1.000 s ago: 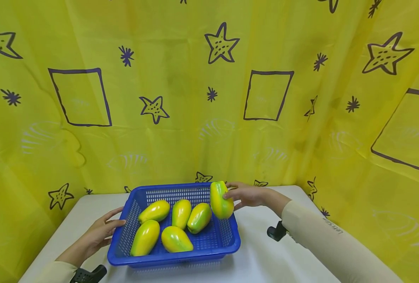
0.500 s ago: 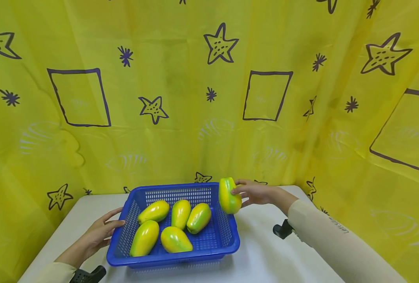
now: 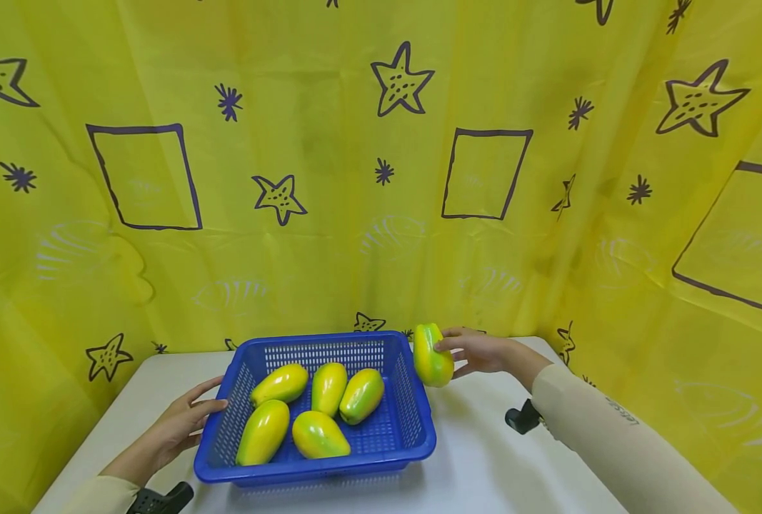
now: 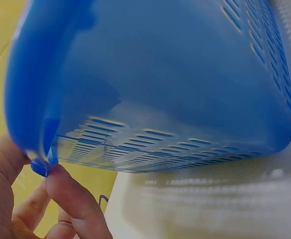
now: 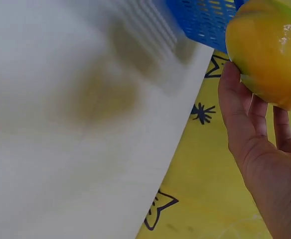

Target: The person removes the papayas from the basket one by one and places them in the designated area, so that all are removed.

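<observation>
On the white table, the head view gives me a blue perforated basket with five mangoes inside; only the left wrist view clearly shows me the left hand pinching its rim. The right hand grips a sixth mango, raised just outside the basket's right side (long axis near upright, narrower end up, leaning slightly left).
</observation>
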`<action>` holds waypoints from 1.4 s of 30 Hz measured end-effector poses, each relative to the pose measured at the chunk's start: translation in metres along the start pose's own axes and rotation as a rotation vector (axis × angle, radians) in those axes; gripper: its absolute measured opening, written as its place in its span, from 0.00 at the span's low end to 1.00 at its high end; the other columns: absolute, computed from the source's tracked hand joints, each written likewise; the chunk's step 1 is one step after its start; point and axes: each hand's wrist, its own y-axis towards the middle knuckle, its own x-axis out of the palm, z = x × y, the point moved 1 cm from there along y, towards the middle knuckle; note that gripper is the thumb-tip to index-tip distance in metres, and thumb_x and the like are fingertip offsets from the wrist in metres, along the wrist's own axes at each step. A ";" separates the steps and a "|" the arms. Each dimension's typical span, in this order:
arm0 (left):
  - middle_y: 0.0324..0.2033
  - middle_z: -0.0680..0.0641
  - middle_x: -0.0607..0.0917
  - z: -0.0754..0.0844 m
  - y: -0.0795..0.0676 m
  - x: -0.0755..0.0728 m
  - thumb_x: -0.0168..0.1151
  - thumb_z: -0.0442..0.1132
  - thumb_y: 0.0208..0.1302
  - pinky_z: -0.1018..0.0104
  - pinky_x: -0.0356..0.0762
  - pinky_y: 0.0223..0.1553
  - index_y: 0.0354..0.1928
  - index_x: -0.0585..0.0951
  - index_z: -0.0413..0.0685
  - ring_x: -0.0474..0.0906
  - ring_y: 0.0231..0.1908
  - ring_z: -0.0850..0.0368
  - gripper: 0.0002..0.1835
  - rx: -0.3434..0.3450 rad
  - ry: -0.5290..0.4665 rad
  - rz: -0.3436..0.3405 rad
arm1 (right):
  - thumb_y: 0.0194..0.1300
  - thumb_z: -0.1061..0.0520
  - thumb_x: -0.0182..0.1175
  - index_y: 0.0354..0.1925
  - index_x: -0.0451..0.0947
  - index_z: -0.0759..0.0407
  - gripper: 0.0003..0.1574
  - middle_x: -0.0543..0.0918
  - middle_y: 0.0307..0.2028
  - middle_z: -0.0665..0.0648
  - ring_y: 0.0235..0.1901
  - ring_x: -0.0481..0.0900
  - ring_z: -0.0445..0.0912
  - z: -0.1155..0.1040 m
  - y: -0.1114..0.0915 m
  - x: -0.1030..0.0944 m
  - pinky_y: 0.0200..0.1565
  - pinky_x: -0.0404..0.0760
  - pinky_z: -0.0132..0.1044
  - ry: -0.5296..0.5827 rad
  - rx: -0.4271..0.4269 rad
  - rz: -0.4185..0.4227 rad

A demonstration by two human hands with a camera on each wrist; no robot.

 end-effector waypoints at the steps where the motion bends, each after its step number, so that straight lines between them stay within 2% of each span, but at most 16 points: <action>1: 0.62 0.29 0.72 0.000 0.000 0.000 0.59 0.47 0.69 0.48 0.82 0.48 0.77 0.49 0.44 0.79 0.53 0.41 0.43 0.002 -0.001 -0.001 | 0.68 0.51 0.55 0.73 0.47 0.69 0.46 0.65 0.64 0.68 0.66 0.63 0.66 0.001 0.000 -0.001 0.59 0.75 0.59 0.003 0.005 0.005; 10: 0.60 0.31 0.75 -0.001 -0.002 -0.001 0.59 0.46 0.69 0.51 0.84 0.47 0.77 0.49 0.44 0.82 0.47 0.49 0.42 0.010 -0.019 -0.001 | 0.68 0.50 0.56 0.72 0.50 0.68 0.45 0.66 0.62 0.68 0.65 0.64 0.67 0.016 0.001 -0.008 0.58 0.77 0.59 -0.016 0.023 0.053; 16: 0.59 0.31 0.76 -0.002 -0.001 0.000 0.60 0.46 0.68 0.53 0.84 0.46 0.77 0.50 0.44 0.82 0.45 0.51 0.43 0.004 -0.027 0.007 | 0.69 0.49 0.54 0.72 0.50 0.70 0.44 0.67 0.61 0.68 0.66 0.63 0.68 0.029 0.005 -0.012 0.57 0.77 0.58 -0.039 0.000 0.082; 23: 0.57 0.34 0.78 -0.003 -0.001 0.000 0.61 0.46 0.67 0.53 0.84 0.46 0.76 0.51 0.45 0.82 0.47 0.50 0.43 -0.003 -0.040 0.015 | 0.68 0.50 0.56 0.69 0.54 0.70 0.42 0.70 0.58 0.68 0.63 0.68 0.67 0.044 0.008 -0.011 0.55 0.79 0.58 -0.041 -0.017 0.154; 34: 0.58 0.32 0.76 -0.002 -0.002 0.000 0.60 0.46 0.68 0.52 0.84 0.46 0.77 0.50 0.45 0.81 0.48 0.47 0.42 0.002 -0.028 0.014 | 0.67 0.48 0.58 0.68 0.55 0.71 0.43 0.66 0.62 0.72 0.63 0.65 0.71 0.066 0.012 -0.015 0.52 0.81 0.58 -0.097 0.014 0.255; 42: 0.54 0.37 0.80 -0.003 -0.002 0.001 0.61 0.46 0.67 0.56 0.85 0.45 0.77 0.51 0.45 0.83 0.44 0.53 0.43 0.002 -0.066 0.017 | 0.66 0.46 0.60 0.66 0.58 0.70 0.42 0.67 0.62 0.73 0.61 0.66 0.69 0.076 0.015 -0.012 0.52 0.81 0.58 -0.140 0.048 0.329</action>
